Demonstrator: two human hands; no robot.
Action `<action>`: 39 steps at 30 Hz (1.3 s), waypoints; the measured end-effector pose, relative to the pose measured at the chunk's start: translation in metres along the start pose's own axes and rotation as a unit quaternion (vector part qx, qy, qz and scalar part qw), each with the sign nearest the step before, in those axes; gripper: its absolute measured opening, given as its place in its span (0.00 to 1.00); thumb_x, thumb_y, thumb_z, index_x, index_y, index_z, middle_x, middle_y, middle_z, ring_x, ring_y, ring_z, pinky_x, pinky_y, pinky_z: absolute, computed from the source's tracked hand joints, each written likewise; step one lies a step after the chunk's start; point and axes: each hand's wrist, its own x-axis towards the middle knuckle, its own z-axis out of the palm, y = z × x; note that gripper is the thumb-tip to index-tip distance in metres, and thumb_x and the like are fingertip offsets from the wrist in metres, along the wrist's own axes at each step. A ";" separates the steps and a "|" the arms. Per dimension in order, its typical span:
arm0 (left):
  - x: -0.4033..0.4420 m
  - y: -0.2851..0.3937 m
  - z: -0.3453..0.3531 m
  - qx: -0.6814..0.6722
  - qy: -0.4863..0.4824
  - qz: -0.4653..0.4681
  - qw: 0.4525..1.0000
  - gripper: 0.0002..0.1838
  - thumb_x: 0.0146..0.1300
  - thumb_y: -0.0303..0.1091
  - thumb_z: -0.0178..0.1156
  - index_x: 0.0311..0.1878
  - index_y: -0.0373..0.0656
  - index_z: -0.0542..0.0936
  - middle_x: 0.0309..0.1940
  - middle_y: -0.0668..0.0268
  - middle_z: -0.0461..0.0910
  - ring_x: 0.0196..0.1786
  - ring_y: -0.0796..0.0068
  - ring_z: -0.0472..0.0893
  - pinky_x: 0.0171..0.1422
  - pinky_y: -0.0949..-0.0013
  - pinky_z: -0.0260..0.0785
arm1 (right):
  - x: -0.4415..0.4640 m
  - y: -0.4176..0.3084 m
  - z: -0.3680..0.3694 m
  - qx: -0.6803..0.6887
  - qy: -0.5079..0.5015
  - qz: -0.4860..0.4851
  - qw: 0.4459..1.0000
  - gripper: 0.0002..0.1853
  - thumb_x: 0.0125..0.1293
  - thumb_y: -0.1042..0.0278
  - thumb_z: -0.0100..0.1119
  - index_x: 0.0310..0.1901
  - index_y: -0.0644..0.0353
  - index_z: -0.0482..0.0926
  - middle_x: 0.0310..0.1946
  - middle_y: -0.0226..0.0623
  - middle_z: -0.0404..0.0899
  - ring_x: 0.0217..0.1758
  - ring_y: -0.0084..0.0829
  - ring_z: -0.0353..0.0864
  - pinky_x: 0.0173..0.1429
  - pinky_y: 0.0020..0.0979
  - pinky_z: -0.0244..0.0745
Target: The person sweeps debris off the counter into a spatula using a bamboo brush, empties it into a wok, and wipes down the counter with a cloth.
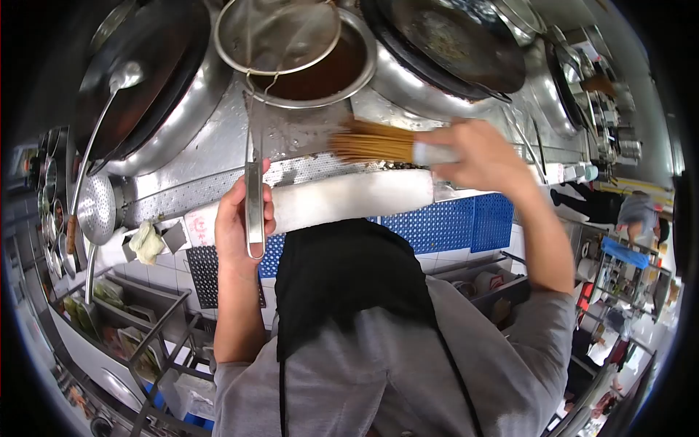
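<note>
A person in a grey shirt and black apron (349,269), seen from above, stands at a metal surface (226,142). The left hand (237,218) is curled around the handle of a strainer (280,36), held lengthwise so that its round mesh is over part of a pot (370,51) of brown liquid. The right hand (477,156) is closed around the pale-bound end of a brush (375,142); its brown bristles point left, above the surface near the pot, and are slightly blurred. A dark wok (167,58) sits left of the pot with a ladle (127,75) resting in it; another wok (473,47) is to the right. Below the surface's front edge is a blue mat (451,226). At far right, another person (641,211) bends over.
</note>
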 end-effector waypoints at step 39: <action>-0.013 -0.048 -0.065 -0.003 0.104 -0.030 0.994 0.26 0.75 0.49 0.46 0.52 0.33 0.81 0.35 0.64 0.85 0.33 0.76 0.82 0.36 0.73 0.72 | -0.066 0.083 0.008 0.186 0.025 0.111 0.976 0.28 0.49 0.70 0.72 0.56 0.63 0.83 0.50 0.51 0.86 0.51 0.39 0.86 0.59 0.31 0.75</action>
